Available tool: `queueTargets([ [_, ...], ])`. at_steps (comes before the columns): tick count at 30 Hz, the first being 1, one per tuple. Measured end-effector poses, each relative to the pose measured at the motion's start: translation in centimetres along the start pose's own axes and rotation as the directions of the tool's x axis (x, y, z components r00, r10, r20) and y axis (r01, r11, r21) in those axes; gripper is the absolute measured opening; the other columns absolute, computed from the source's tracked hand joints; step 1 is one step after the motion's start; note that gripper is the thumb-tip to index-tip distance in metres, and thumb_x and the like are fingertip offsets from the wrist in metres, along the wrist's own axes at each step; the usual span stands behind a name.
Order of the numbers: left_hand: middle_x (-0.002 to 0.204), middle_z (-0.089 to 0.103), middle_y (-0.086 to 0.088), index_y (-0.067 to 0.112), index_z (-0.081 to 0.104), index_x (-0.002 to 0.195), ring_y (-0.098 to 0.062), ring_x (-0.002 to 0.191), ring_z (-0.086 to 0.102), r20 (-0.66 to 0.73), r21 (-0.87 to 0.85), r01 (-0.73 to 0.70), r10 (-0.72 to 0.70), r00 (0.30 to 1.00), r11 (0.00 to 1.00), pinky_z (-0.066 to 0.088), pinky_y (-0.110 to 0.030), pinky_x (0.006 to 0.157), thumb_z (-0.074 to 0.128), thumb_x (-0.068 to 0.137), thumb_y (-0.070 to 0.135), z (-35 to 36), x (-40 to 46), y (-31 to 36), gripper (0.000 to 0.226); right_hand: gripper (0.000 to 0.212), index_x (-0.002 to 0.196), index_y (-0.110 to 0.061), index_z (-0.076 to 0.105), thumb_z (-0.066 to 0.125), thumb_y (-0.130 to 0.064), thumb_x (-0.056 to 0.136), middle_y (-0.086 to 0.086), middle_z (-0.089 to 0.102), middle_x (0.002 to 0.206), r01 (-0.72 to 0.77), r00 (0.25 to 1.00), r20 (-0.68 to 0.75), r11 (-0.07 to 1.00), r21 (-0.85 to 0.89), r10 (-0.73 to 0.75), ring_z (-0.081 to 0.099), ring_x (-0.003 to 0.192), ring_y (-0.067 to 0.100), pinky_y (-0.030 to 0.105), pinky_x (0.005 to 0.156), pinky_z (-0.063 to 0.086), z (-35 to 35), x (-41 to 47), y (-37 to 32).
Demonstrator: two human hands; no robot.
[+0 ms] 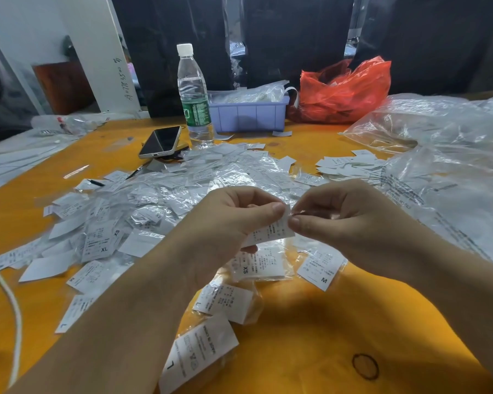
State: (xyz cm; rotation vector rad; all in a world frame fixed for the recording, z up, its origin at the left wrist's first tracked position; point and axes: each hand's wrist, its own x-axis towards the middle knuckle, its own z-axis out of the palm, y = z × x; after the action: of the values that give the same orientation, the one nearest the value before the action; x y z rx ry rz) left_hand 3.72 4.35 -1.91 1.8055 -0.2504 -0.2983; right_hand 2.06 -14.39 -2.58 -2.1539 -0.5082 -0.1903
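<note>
My left hand (228,220) pinches a small white printed size label (271,233) between thumb and fingers above the orange table (310,336). My right hand (345,214) meets it from the right, thumb and forefinger pinching the label's top edge, perhaps with a thin clear sleeve there. Under both hands lies a wide heap of similar labels in small clear bags (143,206), marked XS, M, L and XL. A second, smaller pile of bare white labels (347,166) lies farther right.
A water bottle (195,95) stands behind the heap beside a phone (161,142). A lilac plastic bin (249,113) and a red plastic bag (345,91) sit at the back. Large clear plastic bags (444,155) cover the right side. A white cord (15,308) runs along the left.
</note>
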Motion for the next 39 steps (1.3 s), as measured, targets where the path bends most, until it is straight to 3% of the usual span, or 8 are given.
queueTargets([
  [4, 0.069, 0.069, 0.004, 0.016, 0.077, 0.080, -0.014, 0.069, 0.064, -0.001, -0.160, 0.000, 0.000, 1.000, 0.987, 0.050, -0.020, 0.053, 0.071, 0.065, 0.033, -0.09, 0.00, -0.05, 0.023, 0.010, 0.078, -0.016, 0.073, 0.068, -0.020, 0.086, -0.010, 0.061, 0.058, -0.026, 0.999, 0.023, 0.981, 0.190, 0.022, 0.050, 0.052, 0.002, 0.017, 0.050, 0.039, 0.16, 0.00, -0.07],
  [8, 0.064, 0.069, 0.002, 0.010, 0.073, 0.087, -0.010, 0.056, 0.064, -0.006, -0.313, -0.025, 0.024, 1.000, 0.949, 0.053, -0.022, 0.050, 0.070, 0.067, 0.026, 0.09, -0.12, 0.10, 0.026, 0.005, 0.084, -0.008, 0.072, 0.069, -0.011, 0.084, 0.003, 0.066, 0.066, -0.079, 0.997, 0.006, 0.927, 0.366, 0.083, 0.054, 0.054, 0.011, 0.025, 0.051, 0.045, 0.19, 0.11, 0.00],
  [15, 0.071, 0.071, -0.004, 0.010, 0.071, 0.084, -0.016, 0.061, 0.068, -0.070, -0.438, -0.076, 0.050, 0.996, 0.896, 0.053, -0.022, 0.050, 0.070, 0.066, 0.021, 0.27, -0.04, 0.23, 0.021, 0.021, 0.083, -0.005, 0.073, 0.071, -0.020, 0.070, 0.013, 0.069, 0.072, -0.144, 0.982, -0.005, 0.774, 0.616, 0.188, 0.055, 0.054, 0.015, 0.024, 0.051, 0.049, 0.30, 0.10, 0.10],
  [22, 0.072, 0.073, 0.001, 0.013, 0.072, 0.086, -0.017, 0.062, 0.069, -0.102, -0.246, -0.126, 0.103, 0.989, 0.961, 0.054, -0.023, 0.053, 0.071, 0.080, 0.016, 0.58, -0.08, -0.05, 0.006, 0.024, 0.088, -0.005, 0.072, 0.070, -0.023, 0.072, 0.007, 0.069, 0.070, -0.095, 0.978, -0.102, 0.819, 0.566, 0.184, 0.057, 0.055, 0.014, 0.025, 0.053, 0.051, 0.58, -0.01, 0.13],
  [26, 0.072, 0.072, 0.004, 0.018, 0.072, 0.082, -0.010, 0.060, 0.067, -0.098, -0.176, -0.156, 0.140, 0.985, 0.972, 0.052, -0.021, 0.052, 0.073, 0.073, 0.021, 0.66, -0.28, 0.00, 0.010, 0.004, 0.085, -0.010, 0.072, 0.069, -0.012, 0.084, 0.004, 0.069, 0.064, -0.026, 0.975, -0.186, 0.898, 0.440, 0.119, 0.059, 0.052, 0.015, 0.029, 0.052, 0.054, 0.71, -0.18, -0.05],
  [28, 0.072, 0.072, 0.006, 0.019, 0.072, 0.082, -0.006, 0.061, 0.066, -0.088, -0.129, -0.157, 0.146, 0.985, 0.979, 0.049, -0.019, 0.050, 0.073, 0.078, 0.017, 0.61, -0.29, 0.04, 0.005, 0.006, 0.084, -0.011, 0.072, 0.067, -0.009, 0.087, -0.002, 0.068, 0.060, 0.010, 0.973, -0.216, 0.927, 0.376, 0.077, 0.059, 0.050, 0.014, 0.027, 0.050, 0.054, 0.87, -0.20, -0.16],
  [34, 0.081, 0.075, -0.001, 0.022, 0.071, 0.093, -0.010, 0.073, 0.070, -0.062, -0.057, -0.154, 0.151, 0.987, 0.986, 0.049, -0.017, 0.053, 0.074, 0.061, 0.031, 0.33, -0.50, 0.34, 0.034, 0.006, 0.085, -0.010, 0.072, 0.066, -0.008, 0.087, -0.002, 0.066, 0.057, 0.033, 0.974, -0.222, 0.935, 0.354, 0.050, 0.058, 0.049, 0.013, 0.025, 0.048, 0.052, 0.88, -0.16, -0.19],
  [39, 0.081, 0.075, -0.004, 0.024, 0.069, 0.097, -0.014, 0.077, 0.072, -0.009, -0.044, -0.158, 0.158, 0.987, 0.986, 0.056, -0.021, 0.061, 0.076, 0.059, 0.029, 0.05, -0.47, 0.38, 0.038, 0.008, 0.080, -0.013, 0.074, 0.068, -0.012, 0.086, 0.002, 0.065, 0.058, 0.033, 0.981, -0.188, 0.923, 0.383, 0.043, 0.058, 0.051, 0.013, 0.024, 0.048, 0.050, 0.88, -0.21, -0.21],
])
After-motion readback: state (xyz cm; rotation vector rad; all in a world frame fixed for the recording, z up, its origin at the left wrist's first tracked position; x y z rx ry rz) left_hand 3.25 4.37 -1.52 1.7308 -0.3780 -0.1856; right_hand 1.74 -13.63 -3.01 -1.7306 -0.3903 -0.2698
